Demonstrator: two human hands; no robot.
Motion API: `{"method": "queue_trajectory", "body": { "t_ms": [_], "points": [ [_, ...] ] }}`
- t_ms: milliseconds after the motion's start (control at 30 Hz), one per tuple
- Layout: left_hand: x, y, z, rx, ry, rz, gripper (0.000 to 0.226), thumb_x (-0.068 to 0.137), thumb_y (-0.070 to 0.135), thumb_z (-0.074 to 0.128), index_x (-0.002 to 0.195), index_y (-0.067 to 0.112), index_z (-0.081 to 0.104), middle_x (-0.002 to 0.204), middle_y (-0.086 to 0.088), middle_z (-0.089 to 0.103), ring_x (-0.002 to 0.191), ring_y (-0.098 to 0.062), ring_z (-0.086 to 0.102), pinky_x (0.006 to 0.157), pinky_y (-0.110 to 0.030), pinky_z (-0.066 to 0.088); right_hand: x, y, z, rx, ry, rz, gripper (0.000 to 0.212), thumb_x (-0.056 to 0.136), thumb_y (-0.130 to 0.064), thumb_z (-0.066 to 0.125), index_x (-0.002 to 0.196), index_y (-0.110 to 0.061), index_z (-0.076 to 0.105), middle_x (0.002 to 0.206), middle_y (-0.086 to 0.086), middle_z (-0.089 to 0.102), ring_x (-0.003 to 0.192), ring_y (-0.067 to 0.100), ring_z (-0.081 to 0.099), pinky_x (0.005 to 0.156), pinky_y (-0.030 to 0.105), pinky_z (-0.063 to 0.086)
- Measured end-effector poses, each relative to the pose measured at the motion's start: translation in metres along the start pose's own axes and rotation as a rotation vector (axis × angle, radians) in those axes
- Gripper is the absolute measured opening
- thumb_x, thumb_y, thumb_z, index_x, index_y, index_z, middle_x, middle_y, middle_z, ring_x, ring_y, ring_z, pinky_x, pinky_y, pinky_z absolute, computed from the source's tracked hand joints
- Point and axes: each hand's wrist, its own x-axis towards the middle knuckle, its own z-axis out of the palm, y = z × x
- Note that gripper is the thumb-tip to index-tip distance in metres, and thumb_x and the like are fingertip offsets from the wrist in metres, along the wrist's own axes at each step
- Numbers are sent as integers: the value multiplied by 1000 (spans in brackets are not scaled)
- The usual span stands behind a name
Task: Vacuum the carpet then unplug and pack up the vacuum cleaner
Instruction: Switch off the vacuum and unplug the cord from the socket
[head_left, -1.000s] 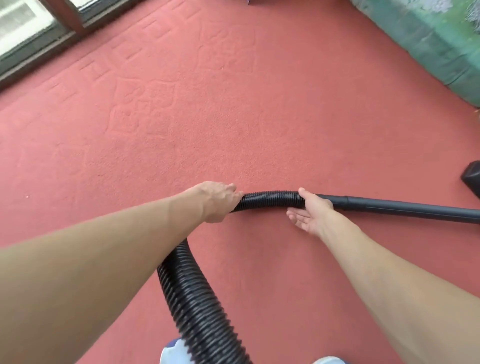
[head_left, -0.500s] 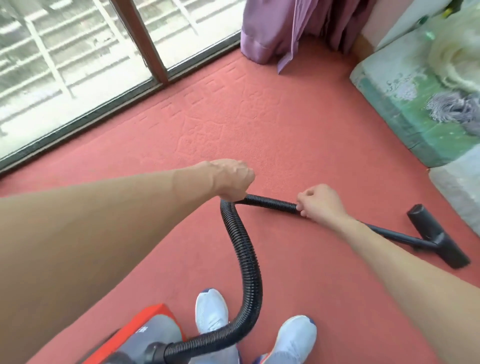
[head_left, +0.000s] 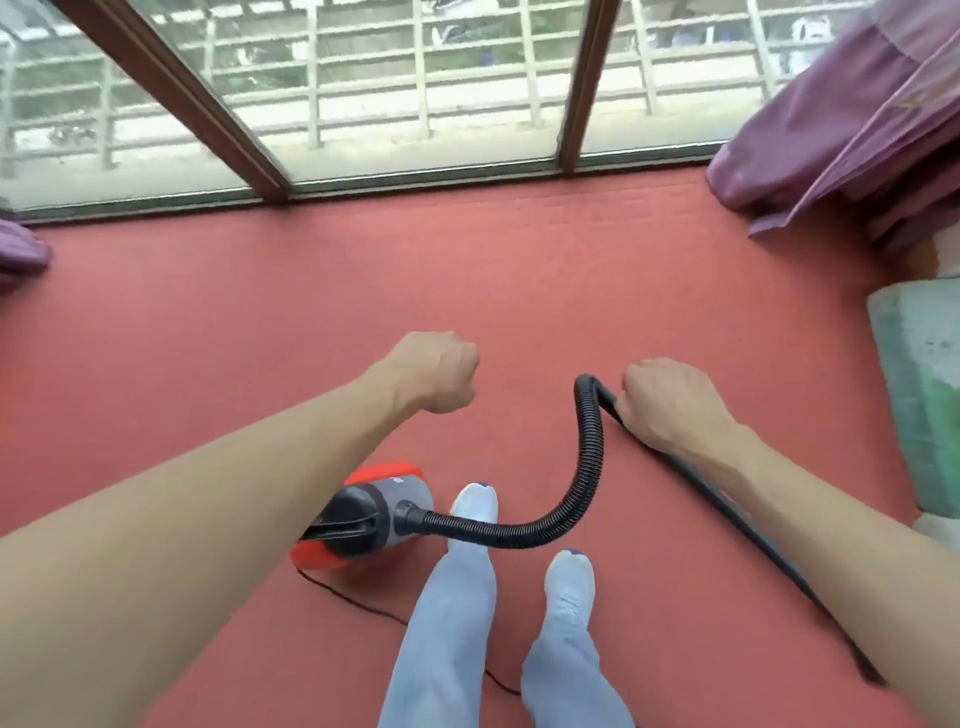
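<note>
Vacuum cleaner (head_left: 374, 514) beside shoes (head_left: 475, 501), hose (head_left: 589, 467) in right grip (head_left: 670, 405), left grip (head_left: 434, 371) an empty fist, cord (head_left: 353, 603) beneath legs.

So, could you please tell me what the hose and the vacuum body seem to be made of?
Hose: likely flexible black plastic, matte; ribbed and bent in a curve. Vacuum body: apparently hard plastic, red and grey, smooth moulded shell with slight sheen.

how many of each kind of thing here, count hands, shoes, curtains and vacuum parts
hands: 2, left hand, right hand
shoes: 2, left shoe, right shoe
curtains: 2, left curtain, right curtain
vacuum parts: 4, body, hose, wand, cord
total: 10
</note>
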Motion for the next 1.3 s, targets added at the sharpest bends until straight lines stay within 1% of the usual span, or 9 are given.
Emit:
{"method": "queue_trajectory", "body": {
  "t_ms": [133, 200, 367, 600, 733, 1033, 1167, 1233, 1300],
  "points": [
    [-67, -50, 41, -201, 124, -292, 18, 89, 25, 49, 80, 12, 58, 95, -18, 71, 88, -36, 66, 68, -33, 44, 5, -40, -14, -26, -32, -107, 27, 91, -24, 45, 73, -6, 53, 82, 13, 66, 76, 35, 61, 60, 33, 39],
    [-102, -73, 62, -265, 104, -394, 23, 90, 26, 49, 86, 9, 64, 98, -17, 72, 91, -35, 67, 70, -33, 45, 11, -64, -26, -6, -39, -142, 26, 89, -23, 45, 79, -3, 60, 81, 14, 66, 74, 35, 59, 60, 34, 43],
    [-175, -112, 105, -491, 14, -388, 25, 94, 24, 50, 99, 12, 72, 102, -14, 73, 95, -33, 67, 79, -35, 54, 15, -155, -39, -28, -58, -356, 28, 90, -22, 45, 82, -3, 63, 86, 16, 68, 80, 35, 64, 67, 36, 52],
    [-243, -157, 181, -530, 92, -526, 20, 94, 22, 45, 80, 14, 57, 92, -13, 71, 84, -35, 64, 63, -33, 42, 0, -300, -20, 4, 32, -600, 28, 91, -21, 40, 87, -6, 64, 91, 11, 67, 85, 34, 62, 67, 38, 50],
    [-258, -190, 241, -629, 32, -546, 27, 95, 24, 44, 92, 8, 65, 95, -14, 71, 89, -36, 65, 72, -38, 52, -4, -365, 17, -16, -33, -616, 28, 92, -19, 39, 91, -7, 64, 95, 9, 66, 88, 32, 62, 72, 39, 50],
    [-210, -259, 382, -853, 38, -433, 28, 91, 9, 41, 95, -2, 66, 107, -16, 63, 97, -37, 62, 85, -44, 52, 8, -477, 158, -94, -141, -493, 31, 94, -18, 36, 116, -14, 57, 112, 6, 57, 102, 27, 55, 84, 35, 44],
    [-163, -260, 453, -1027, 21, -398, 12, 88, 2, 43, 79, 3, 51, 108, -22, 60, 103, -40, 59, 79, -38, 47, 18, -499, 231, -197, -242, -549, 41, 95, -19, 39, 135, -21, 46, 128, 1, 50, 115, 23, 48, 92, 35, 41],
    [-139, -250, 485, -1084, 19, -396, 23, 91, 5, 44, 108, 1, 58, 132, -18, 53, 127, -34, 49, 100, -39, 42, 24, -500, 263, -251, -249, -544, 49, 97, -22, 39, 146, -19, 34, 138, 0, 43, 122, 22, 44, 95, 34, 38],
    [-119, -238, 507, -1098, 43, -397, 48, 95, 7, 42, 143, 2, 42, 154, -10, 33, 145, -25, 28, 118, -39, 28, 31, -498, 285, -280, -228, -510, 58, 100, -25, 36, 155, -16, 19, 144, 0, 37, 127, 22, 40, 98, 33, 35]
  ]
}}
